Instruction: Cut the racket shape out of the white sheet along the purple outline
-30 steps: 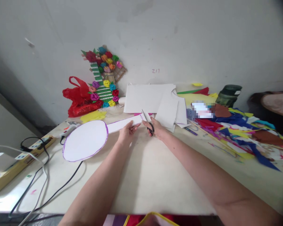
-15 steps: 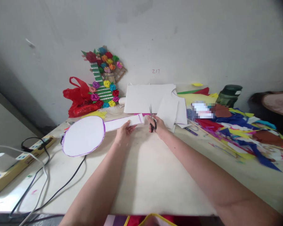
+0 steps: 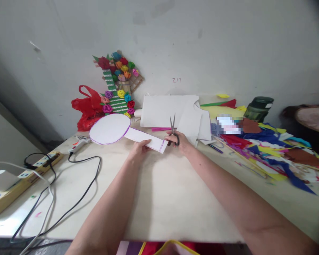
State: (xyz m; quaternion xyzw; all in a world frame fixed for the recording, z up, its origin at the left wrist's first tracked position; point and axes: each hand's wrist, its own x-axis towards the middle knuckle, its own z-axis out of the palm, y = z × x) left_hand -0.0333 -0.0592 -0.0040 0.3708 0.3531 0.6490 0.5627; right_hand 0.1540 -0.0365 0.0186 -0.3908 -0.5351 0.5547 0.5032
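My left hand is closed on the strip of a white cardboard cutout, which has a rounded head and a long narrow handle, edged in purple marker. Purple lines cross the handle close to its right end. My right hand has its fingers in the black handles of a pair of scissors. The blades point up and away from me, slightly parted. The end of the handle lies close beside my right fingertips; whether they touch it I cannot tell.
White cardboard sheets lean on the wall. Coloured scraps, a green bottle and a phone are at the right. Paper flowers, a red bag and a power strip with cables are at the left.
The cutout has swung round: its rounded head has moved up and right, and its handle end has dropped towards me. The scissors stay in my right hand.
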